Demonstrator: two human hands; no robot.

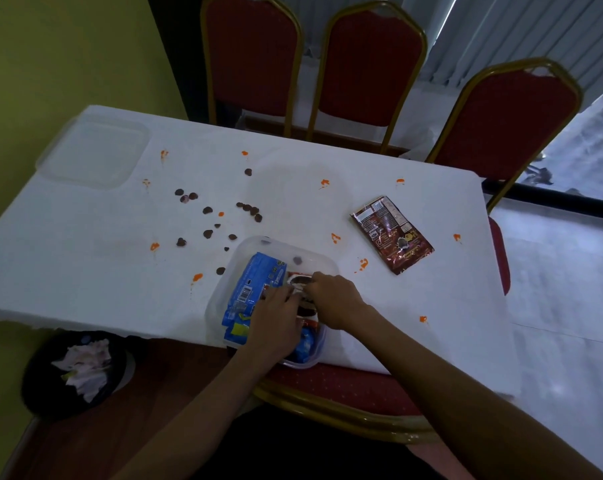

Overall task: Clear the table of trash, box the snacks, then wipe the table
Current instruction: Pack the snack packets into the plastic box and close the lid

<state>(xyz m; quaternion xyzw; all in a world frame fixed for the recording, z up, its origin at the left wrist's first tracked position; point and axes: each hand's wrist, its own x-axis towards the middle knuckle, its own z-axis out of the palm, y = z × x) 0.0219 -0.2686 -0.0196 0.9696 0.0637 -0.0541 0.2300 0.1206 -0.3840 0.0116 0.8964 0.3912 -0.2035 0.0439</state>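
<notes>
A clear plastic box (322, 263) sits at the near edge of the white table (414, 306). Inside it lie blue snack packs (255, 282) and a red-and-white snack pack (302, 284). My left hand (276, 323) and my right hand (333, 299) both rest in the box, fingers closed on the red-and-white pack. A dark red snack packet (392, 233) lies on the table to the right of the box. Dark brown crumbs (217, 216) and orange smears (324, 183) are scattered over the cloth.
The clear lid (92, 152) lies at the table's far left corner. A black bin (75, 372) with crumpled tissue stands on the floor at lower left. Three red chairs (369, 67) line the far side; another red seat (345, 386) is right under the box.
</notes>
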